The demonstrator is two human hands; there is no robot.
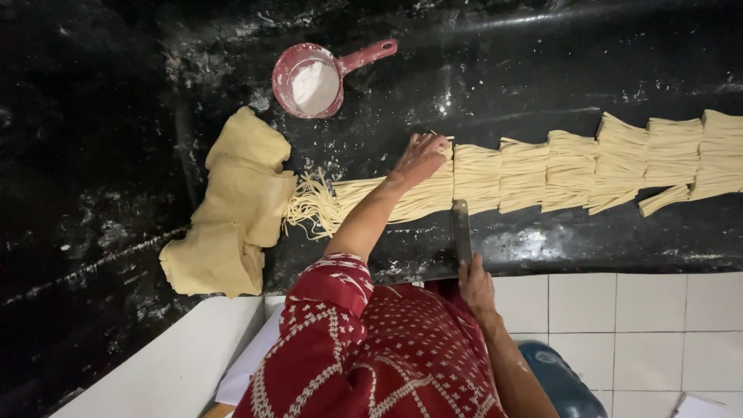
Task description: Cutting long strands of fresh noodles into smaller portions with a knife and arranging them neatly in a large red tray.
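Observation:
My left hand (419,157) rests with fingers spread on a long band of cut pale noodles (542,172) that lies along the black counter (542,70). My right hand (477,285) grips the handle of a knife (461,230), whose blade points up towards the noodle band just right of my left hand. The noodles to the right sit in several neat cut bundles. Left of my hand the strands are loose and tangled (313,205), and they join a folded sheet of dough (232,205).
A red scoop with white flour (313,79) stands at the back of the counter, and flour dust is scattered around it. White tiles (619,310) lie below the counter edge. A blue container (561,381) is near my right elbow.

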